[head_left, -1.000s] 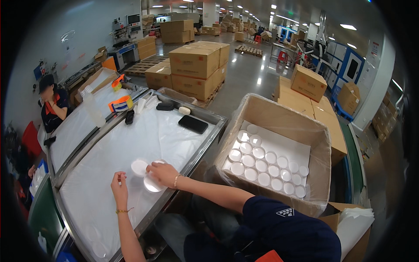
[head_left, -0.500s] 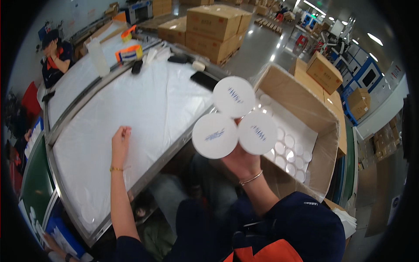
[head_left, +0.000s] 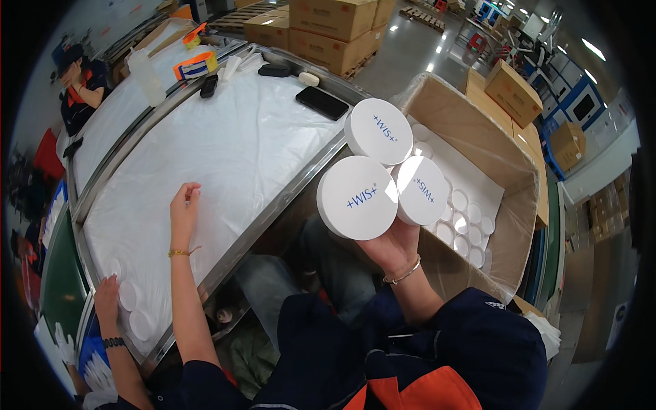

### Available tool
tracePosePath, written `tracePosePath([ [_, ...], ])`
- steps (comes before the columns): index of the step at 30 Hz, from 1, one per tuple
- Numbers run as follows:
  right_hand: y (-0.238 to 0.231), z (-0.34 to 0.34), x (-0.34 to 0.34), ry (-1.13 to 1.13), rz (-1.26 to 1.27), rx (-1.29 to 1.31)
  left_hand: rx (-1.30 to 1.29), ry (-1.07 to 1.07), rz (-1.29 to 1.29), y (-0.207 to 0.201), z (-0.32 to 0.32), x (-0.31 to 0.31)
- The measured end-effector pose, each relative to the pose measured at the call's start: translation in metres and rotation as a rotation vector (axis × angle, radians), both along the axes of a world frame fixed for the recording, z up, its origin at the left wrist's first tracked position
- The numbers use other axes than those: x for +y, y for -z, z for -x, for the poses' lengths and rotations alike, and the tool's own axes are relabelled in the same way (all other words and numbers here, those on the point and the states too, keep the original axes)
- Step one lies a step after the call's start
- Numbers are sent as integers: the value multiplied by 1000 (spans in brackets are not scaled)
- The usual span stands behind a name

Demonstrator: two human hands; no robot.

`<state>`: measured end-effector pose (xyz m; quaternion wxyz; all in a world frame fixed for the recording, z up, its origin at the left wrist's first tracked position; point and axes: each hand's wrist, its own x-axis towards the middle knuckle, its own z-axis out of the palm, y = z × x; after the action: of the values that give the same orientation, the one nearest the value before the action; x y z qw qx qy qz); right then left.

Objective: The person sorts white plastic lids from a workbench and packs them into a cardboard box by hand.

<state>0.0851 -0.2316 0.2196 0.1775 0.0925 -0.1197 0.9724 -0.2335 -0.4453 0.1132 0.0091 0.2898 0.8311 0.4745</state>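
My right hand (head_left: 393, 247) holds three round white lids (head_left: 357, 198) bunched together, raised close to the camera with their flat printed tops facing me. They hang over the gap between the table and a plastic-lined cardboard box (head_left: 501, 193). The box holds several more white lids (head_left: 467, 225) on a white sheet. My left hand (head_left: 184, 208) rests palm down on the plastic-covered table (head_left: 225, 150) with its fingers loosely curled and nothing in it.
Another person's hand (head_left: 106, 301) with a dark wristband touches white lids (head_left: 128, 296) at the table's near left corner. A black phone (head_left: 322, 102), a dark pouch (head_left: 275, 70) and an orange tape dispenser (head_left: 195, 65) lie at the far end. A seated person (head_left: 79, 80) is far left. Stacked cartons (head_left: 326, 27) stand behind.
My right hand lifted the lids off the table and brought them up beside the box, then closer and turned toward me. Another person's hand has appeared at the near left corner.
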Motion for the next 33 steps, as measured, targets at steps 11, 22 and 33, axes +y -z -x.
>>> tracePosePath([
  [11,58,-36,207,744,-1317,-741,-20,17,95,6,2,-1],
  [22,145,-110,409,868,-2706,-1520,-25,-51,61,25,11,4],
  [33,183,-104,424,667,-2378,-1770,112,-135,63,20,-5,35],
])
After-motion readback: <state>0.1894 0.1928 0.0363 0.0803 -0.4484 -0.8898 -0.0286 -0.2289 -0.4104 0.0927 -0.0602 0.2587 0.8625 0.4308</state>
